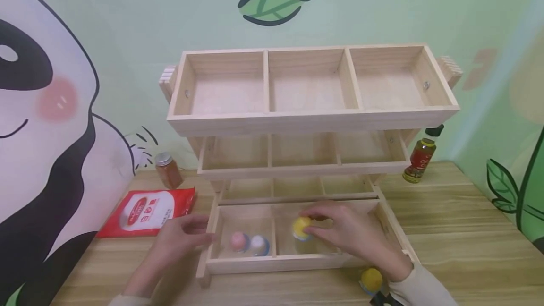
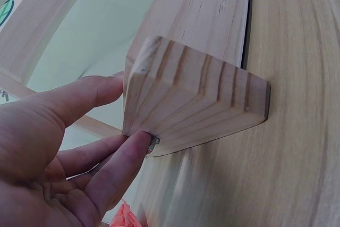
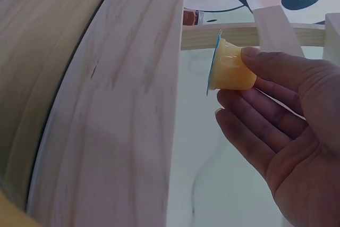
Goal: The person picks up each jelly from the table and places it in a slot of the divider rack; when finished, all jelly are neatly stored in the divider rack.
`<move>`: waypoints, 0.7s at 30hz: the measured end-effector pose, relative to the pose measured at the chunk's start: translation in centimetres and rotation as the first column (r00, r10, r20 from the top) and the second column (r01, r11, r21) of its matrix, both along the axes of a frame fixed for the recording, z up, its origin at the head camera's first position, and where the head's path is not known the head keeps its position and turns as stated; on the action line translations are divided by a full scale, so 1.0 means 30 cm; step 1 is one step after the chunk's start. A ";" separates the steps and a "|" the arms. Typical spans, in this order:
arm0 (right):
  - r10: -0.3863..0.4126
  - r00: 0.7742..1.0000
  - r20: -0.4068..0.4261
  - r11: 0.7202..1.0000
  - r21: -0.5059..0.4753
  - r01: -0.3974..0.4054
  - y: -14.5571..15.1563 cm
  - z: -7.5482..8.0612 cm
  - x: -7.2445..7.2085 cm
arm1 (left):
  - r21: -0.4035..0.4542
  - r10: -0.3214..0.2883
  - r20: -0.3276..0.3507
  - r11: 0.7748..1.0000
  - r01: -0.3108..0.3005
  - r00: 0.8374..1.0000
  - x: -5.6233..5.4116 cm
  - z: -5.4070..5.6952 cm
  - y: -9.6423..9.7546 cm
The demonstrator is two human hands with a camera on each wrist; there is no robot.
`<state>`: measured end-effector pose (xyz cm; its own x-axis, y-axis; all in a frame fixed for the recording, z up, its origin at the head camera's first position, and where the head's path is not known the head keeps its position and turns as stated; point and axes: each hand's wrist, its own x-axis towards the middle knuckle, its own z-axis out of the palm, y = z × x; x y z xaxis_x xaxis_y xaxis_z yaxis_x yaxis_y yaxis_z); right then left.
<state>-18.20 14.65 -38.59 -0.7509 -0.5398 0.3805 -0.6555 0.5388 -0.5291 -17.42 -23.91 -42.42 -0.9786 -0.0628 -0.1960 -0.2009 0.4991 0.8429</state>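
R hand (image 1: 352, 235) pinches ylw cup (image 1: 301, 228) – L hand (image 1: 180, 240) touches wdn rack (image 1: 312, 123).

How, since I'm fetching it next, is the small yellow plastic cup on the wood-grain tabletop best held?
Pinch the small yellow plastic cup by opposite sides of its tapered body, probably from above: it appears to stand wide rim down, narrow end up, with the pale wooden tray behind and a cream sleeve crowding its right.

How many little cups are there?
4: a pink cup and a white cup in the nearest left compartment, one yellow cup in the right hand, another yellow cup on the table. Others may be hidden.
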 end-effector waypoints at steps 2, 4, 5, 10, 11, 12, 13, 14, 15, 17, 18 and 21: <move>0.007 1.000 0.020 1.000 -0.008 -0.007 -0.009 -0.001 -0.007 | 0.000 0.005 0.003 1.000 -0.005 1.000 -0.001 0.000 0.001; 0.018 0.999 0.028 1.000 -0.022 -0.017 -0.020 -0.003 -0.015 | 0.000 0.004 0.002 1.000 -0.004 1.000 0.000 0.000 0.001; 0.026 0.999 0.025 0.999 -0.032 -0.025 -0.026 -0.006 -0.020 | 0.001 0.003 0.000 1.000 -0.003 1.000 0.000 0.000 0.001; 0.071 0.997 -0.005 0.995 -0.068 -0.071 -0.058 -0.028 -0.045 | -0.001 -0.006 -0.009 1.000 0.006 1.000 0.002 0.003 0.001; 0.076 0.997 -0.006 0.995 -0.071 -0.076 -0.064 -0.032 -0.048 | 0.001 -0.005 -0.006 1.000 0.005 1.000 0.002 0.003 0.001; 0.081 0.997 -0.012 0.994 -0.070 -0.081 -0.069 -0.036 -0.052 | 0.001 -0.008 -0.006 1.000 0.008 1.000 0.003 0.004 0.001; 0.079 0.997 -0.008 0.995 -0.065 -0.079 -0.074 -0.040 -0.055 | 0.001 -0.005 -0.003 1.000 0.005 1.000 0.003 0.004 0.001; 0.075 0.997 -0.003 0.995 -0.060 -0.075 -0.079 -0.043 -0.058 | 0.002 -0.002 0.002 1.000 0.002 1.000 0.003 0.005 0.002; 0.072 0.997 0.005 0.996 -0.055 -0.072 -0.084 -0.046 -0.060 | 0.004 -0.001 0.006 1.000 0.001 1.000 0.003 0.006 0.002; 0.067 0.998 0.021 0.997 -0.048 -0.066 -0.091 -0.053 -0.065 | 0.004 0.003 0.015 1.000 -0.003 1.000 0.004 0.007 0.003; 0.063 0.998 0.027 0.997 -0.042 -0.062 -0.093 -0.057 -0.068 | 0.002 0.004 0.016 1.000 -0.004 1.000 0.004 0.008 0.003; 0.048 0.998 0.048 0.998 -0.036 -0.046 -0.100 -0.066 -0.073 | 0.005 0.007 0.022 1.000 -0.007 1.000 0.004 0.009 0.003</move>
